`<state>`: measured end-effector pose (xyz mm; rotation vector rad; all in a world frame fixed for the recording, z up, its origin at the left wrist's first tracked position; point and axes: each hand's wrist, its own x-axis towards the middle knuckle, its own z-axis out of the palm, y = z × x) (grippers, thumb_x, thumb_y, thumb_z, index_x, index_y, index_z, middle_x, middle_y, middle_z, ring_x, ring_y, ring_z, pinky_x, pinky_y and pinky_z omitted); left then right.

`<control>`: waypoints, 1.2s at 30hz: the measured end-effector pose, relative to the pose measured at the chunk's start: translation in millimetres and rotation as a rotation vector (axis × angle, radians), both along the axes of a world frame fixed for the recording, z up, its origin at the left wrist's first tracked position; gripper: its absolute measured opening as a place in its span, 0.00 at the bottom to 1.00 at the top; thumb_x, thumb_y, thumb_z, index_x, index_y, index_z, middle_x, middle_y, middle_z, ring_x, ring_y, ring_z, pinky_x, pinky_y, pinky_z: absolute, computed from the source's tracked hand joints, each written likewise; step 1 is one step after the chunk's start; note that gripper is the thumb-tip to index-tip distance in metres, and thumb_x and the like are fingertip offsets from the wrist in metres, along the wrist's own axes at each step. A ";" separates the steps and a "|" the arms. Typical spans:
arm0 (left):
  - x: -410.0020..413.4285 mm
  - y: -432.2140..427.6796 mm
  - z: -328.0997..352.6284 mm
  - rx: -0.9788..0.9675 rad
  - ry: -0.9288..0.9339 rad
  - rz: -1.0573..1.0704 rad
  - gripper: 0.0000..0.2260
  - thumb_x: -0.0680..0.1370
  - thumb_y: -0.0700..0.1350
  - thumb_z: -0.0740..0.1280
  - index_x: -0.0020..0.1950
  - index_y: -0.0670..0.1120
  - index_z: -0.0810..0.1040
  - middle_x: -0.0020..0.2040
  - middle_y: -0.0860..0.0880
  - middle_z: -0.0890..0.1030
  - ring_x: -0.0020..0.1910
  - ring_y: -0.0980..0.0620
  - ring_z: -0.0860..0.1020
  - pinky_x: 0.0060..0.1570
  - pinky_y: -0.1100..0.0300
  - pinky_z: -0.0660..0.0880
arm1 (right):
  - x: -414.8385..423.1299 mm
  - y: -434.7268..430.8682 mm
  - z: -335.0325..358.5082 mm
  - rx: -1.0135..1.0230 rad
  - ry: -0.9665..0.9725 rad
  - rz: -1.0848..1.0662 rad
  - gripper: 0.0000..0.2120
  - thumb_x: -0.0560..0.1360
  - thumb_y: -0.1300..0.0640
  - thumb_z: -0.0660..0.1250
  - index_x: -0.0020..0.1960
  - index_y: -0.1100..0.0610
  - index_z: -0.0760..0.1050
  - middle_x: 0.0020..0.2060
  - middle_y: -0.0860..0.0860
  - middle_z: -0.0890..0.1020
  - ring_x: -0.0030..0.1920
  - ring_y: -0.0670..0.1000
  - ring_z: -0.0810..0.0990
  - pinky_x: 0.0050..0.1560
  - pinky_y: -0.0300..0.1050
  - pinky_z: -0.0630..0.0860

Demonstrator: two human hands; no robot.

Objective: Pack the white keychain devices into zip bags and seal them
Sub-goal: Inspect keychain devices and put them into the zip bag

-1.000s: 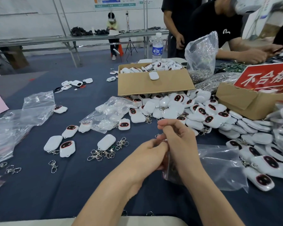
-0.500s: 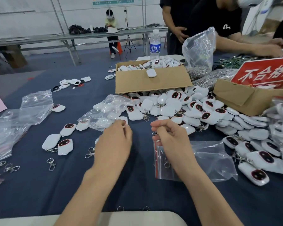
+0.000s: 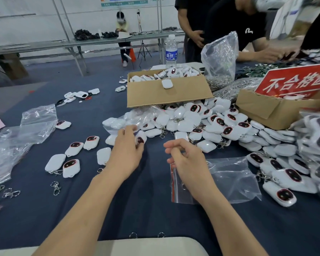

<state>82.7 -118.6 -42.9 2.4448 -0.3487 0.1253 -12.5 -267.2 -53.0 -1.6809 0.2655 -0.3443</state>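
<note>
on the table (image 3: 148, 202), the left hand (image 3: 127, 154) grips a keychain device (image 3: 141, 139).

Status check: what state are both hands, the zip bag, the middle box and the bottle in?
left hand: fingers curled on a keychain device.
right hand: pinching the mouth of the zip bag.
zip bag: lying flat, no device visible inside.
cardboard box: open, heaped with devices.
water bottle: upright, capped.
</note>
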 end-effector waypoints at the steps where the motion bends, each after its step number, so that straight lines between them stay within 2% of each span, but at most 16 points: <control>1: -4.8 1.0 1.1 -0.111 -0.012 -0.029 0.20 0.82 0.40 0.63 0.73 0.50 0.65 0.61 0.46 0.73 0.50 0.52 0.76 0.46 0.57 0.73 | -0.2 -0.1 -0.3 -0.001 -0.002 -0.001 0.14 0.80 0.60 0.61 0.48 0.44 0.81 0.42 0.40 0.83 0.38 0.39 0.82 0.48 0.45 0.81; 3: -18.9 2.5 4.4 -0.336 -0.025 -0.065 0.20 0.82 0.42 0.65 0.72 0.57 0.66 0.55 0.53 0.74 0.44 0.56 0.76 0.44 0.60 0.73 | 0.4 0.0 -0.5 0.011 -0.021 -0.003 0.12 0.81 0.59 0.61 0.51 0.43 0.80 0.44 0.39 0.83 0.39 0.39 0.83 0.48 0.46 0.81; 6: -38.9 3.1 9.9 -0.602 0.019 -0.112 0.20 0.81 0.48 0.69 0.68 0.66 0.68 0.51 0.63 0.80 0.47 0.61 0.79 0.48 0.59 0.78 | 0.6 -1.8 -1.3 0.035 -0.067 0.053 0.11 0.81 0.52 0.64 0.58 0.38 0.77 0.49 0.35 0.81 0.41 0.41 0.84 0.47 0.41 0.79; 8: -46.5 2.1 10.0 -0.684 0.065 -0.156 0.21 0.81 0.49 0.70 0.69 0.66 0.69 0.54 0.62 0.84 0.52 0.61 0.81 0.53 0.59 0.76 | -0.1 -2.7 -1.7 -0.014 -0.060 0.122 0.10 0.81 0.49 0.65 0.59 0.36 0.77 0.50 0.36 0.83 0.41 0.43 0.85 0.49 0.43 0.80; 10: -50.1 -1.1 5.9 -0.795 0.123 -0.171 0.21 0.80 0.46 0.71 0.69 0.63 0.71 0.55 0.58 0.86 0.56 0.60 0.82 0.57 0.59 0.74 | -0.5 -1.7 -2.1 -0.077 -0.051 0.165 0.08 0.81 0.51 0.66 0.54 0.38 0.80 0.47 0.38 0.85 0.39 0.43 0.85 0.48 0.43 0.79; 13: -52.2 -7.4 -5.3 -0.935 0.216 -0.107 0.17 0.78 0.50 0.72 0.66 0.59 0.76 0.54 0.55 0.86 0.55 0.59 0.83 0.61 0.56 0.74 | 1.1 -1.8 -4.9 -0.078 -0.029 0.157 0.05 0.81 0.53 0.67 0.52 0.43 0.80 0.45 0.39 0.85 0.38 0.44 0.84 0.45 0.40 0.77; 16: -53.5 -6.7 -15.1 -0.922 0.302 -0.088 0.16 0.74 0.63 0.73 0.58 0.57 0.84 0.54 0.54 0.86 0.49 0.57 0.83 0.58 0.53 0.77 | 1.8 -2.8 -6.0 -0.063 -0.009 0.171 0.05 0.81 0.54 0.67 0.51 0.44 0.80 0.45 0.38 0.85 0.39 0.43 0.85 0.43 0.35 0.76; 18: -54.2 -6.3 -16.4 -0.903 0.326 -0.124 0.18 0.72 0.66 0.69 0.55 0.56 0.85 0.55 0.52 0.86 0.51 0.54 0.83 0.55 0.54 0.78 | 1.3 -2.9 -5.4 -0.058 -0.017 0.174 0.06 0.81 0.55 0.67 0.49 0.44 0.79 0.44 0.37 0.85 0.39 0.42 0.84 0.41 0.32 0.77; 20: -53.9 -6.8 -16.1 -0.889 0.319 -0.151 0.16 0.74 0.63 0.67 0.55 0.57 0.86 0.55 0.52 0.86 0.52 0.55 0.83 0.49 0.59 0.77 | 1.1 -3.5 -5.2 -0.043 -0.018 0.166 0.06 0.81 0.55 0.67 0.50 0.44 0.79 0.44 0.38 0.86 0.39 0.42 0.85 0.40 0.31 0.76; 23: -54.0 -8.5 -14.0 -0.865 0.303 -0.163 0.13 0.76 0.61 0.66 0.54 0.59 0.86 0.52 0.54 0.86 0.48 0.60 0.83 0.44 0.64 0.78 | 1.9 -3.9 -5.3 -0.004 -0.027 0.160 0.05 0.81 0.53 0.67 0.53 0.44 0.80 0.46 0.40 0.86 0.41 0.42 0.85 0.43 0.34 0.76; 25: -54.9 -8.7 -14.9 -0.818 0.279 -0.165 0.12 0.77 0.62 0.65 0.54 0.62 0.85 0.50 0.51 0.86 0.46 0.59 0.80 0.45 0.63 0.78 | 2.2 -3.4 -4.9 -0.022 -0.041 0.156 0.05 0.80 0.49 0.67 0.54 0.42 0.80 0.46 0.38 0.85 0.43 0.43 0.84 0.47 0.40 0.79; 27: -56.1 -9.1 -15.5 -0.787 0.261 -0.177 0.09 0.82 0.57 0.65 0.55 0.63 0.85 0.48 0.45 0.84 0.45 0.55 0.76 0.47 0.55 0.74 | 2.1 -3.4 -5.7 -0.037 -0.055 0.143 0.04 0.80 0.48 0.67 0.53 0.41 0.80 0.46 0.38 0.85 0.43 0.43 0.83 0.50 0.44 0.80; 29: -57.2 -9.4 -14.6 -0.790 0.269 -0.175 0.10 0.83 0.53 0.64 0.55 0.64 0.85 0.46 0.47 0.82 0.45 0.53 0.74 0.48 0.51 0.71 | 2.0 -4.7 -7.1 -0.045 -0.051 0.137 0.05 0.80 0.48 0.67 0.54 0.42 0.80 0.46 0.38 0.85 0.41 0.42 0.83 0.49 0.44 0.80; 31: -57.3 -9.3 -13.5 -0.789 0.283 -0.174 0.10 0.83 0.53 0.64 0.55 0.63 0.85 0.46 0.47 0.80 0.45 0.51 0.74 0.48 0.50 0.70 | 2.7 -5.9 -8.2 -0.056 -0.042 0.138 0.05 0.80 0.48 0.67 0.54 0.43 0.80 0.46 0.37 0.85 0.41 0.42 0.84 0.49 0.44 0.79; 34: -57.2 -9.7 -12.5 -0.767 0.286 -0.155 0.11 0.83 0.51 0.64 0.54 0.63 0.86 0.46 0.39 0.82 0.42 0.52 0.75 0.46 0.51 0.72 | 4.6 -5.5 -9.2 -0.069 -0.030 0.129 0.05 0.81 0.47 0.66 0.52 0.42 0.81 0.46 0.38 0.85 0.41 0.42 0.84 0.49 0.45 0.80; 36: -56.2 -7.6 -9.3 -0.727 0.278 -0.126 0.11 0.83 0.51 0.64 0.52 0.63 0.86 0.45 0.43 0.83 0.39 0.56 0.76 0.44 0.57 0.74 | 4.8 -4.0 -10.1 -0.082 -0.021 0.129 0.06 0.81 0.47 0.65 0.53 0.41 0.80 0.45 0.39 0.85 0.42 0.42 0.84 0.48 0.44 0.79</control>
